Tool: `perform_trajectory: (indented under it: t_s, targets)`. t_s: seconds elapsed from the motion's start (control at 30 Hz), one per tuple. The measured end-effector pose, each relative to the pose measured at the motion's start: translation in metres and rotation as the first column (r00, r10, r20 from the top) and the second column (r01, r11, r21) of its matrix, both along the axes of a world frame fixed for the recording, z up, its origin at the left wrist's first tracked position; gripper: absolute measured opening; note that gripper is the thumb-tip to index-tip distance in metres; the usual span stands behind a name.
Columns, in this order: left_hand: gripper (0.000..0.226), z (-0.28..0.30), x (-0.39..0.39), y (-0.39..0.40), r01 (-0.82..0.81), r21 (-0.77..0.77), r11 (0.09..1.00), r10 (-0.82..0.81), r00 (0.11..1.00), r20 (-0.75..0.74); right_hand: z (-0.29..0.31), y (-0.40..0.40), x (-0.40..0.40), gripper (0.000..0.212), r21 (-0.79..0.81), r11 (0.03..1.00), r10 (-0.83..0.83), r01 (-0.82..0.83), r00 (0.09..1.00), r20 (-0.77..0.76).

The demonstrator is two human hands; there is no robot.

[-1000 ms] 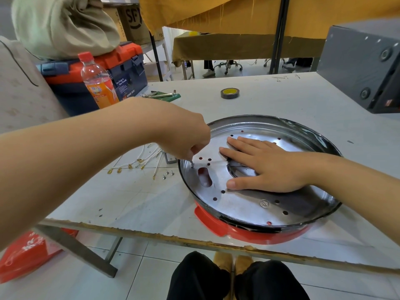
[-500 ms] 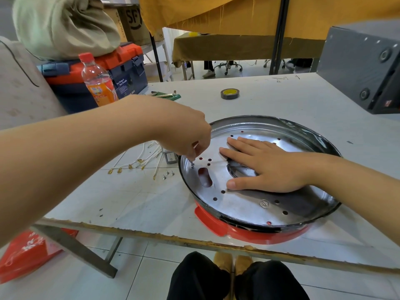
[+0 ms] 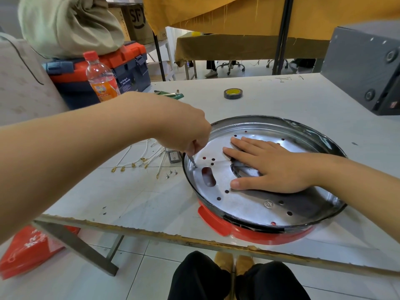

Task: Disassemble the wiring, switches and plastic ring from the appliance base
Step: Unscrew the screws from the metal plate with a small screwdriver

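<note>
A roll of dark tape (image 3: 233, 93) with a yellow core lies flat on the white table (image 3: 303, 109) at 12 o'clock, with a green-handled tool (image 3: 170, 94) well apart at 11 o'clock. Off the table's edge at 10 o'clock, a clear plastic bottle (image 3: 100, 77) with a red cap and orange label stands in front of a blue and orange toolbox (image 3: 121, 68) topped by a pale green cloth bundle (image 3: 67, 24). A dark grey box (image 3: 365, 63) sits at 2 o'clock, and a red plastic bag (image 3: 28, 250) lies on the tiled floor at 8 o'clock.
</note>
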State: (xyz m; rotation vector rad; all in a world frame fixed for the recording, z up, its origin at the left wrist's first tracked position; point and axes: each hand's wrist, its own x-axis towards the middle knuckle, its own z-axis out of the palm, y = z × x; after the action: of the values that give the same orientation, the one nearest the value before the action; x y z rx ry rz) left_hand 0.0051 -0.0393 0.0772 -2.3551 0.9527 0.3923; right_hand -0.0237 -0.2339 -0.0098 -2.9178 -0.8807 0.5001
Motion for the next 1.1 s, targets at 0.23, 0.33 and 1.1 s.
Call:
perform_trajectory:
  t_s: [0.23, 0.33, 1.1]
  targets:
    - [0.007, -0.009, -0.004, 0.007, 0.024, -0.022, 0.999, -0.024, 0.999, 0.036, 0.001, 0.001, -0.001, 0.094, -0.009, 1.000, -0.008, 0.008, 1.000, -0.005]
    - [0.013, -0.010, -0.001, 0.008, 0.021, -0.055, 0.998, -0.019, 0.999, 0.037, 0.002, 0.001, -0.001, 0.095, -0.014, 1.000, -0.005, 0.005, 1.000, -0.005]
    - [0.016, -0.012, -0.002, 0.000, 0.089, 0.005, 0.996, -0.089, 0.986, 0.144, 0.003, 0.002, -0.002, 0.094, -0.028, 1.000, -0.008, 0.008, 1.000, -0.013]
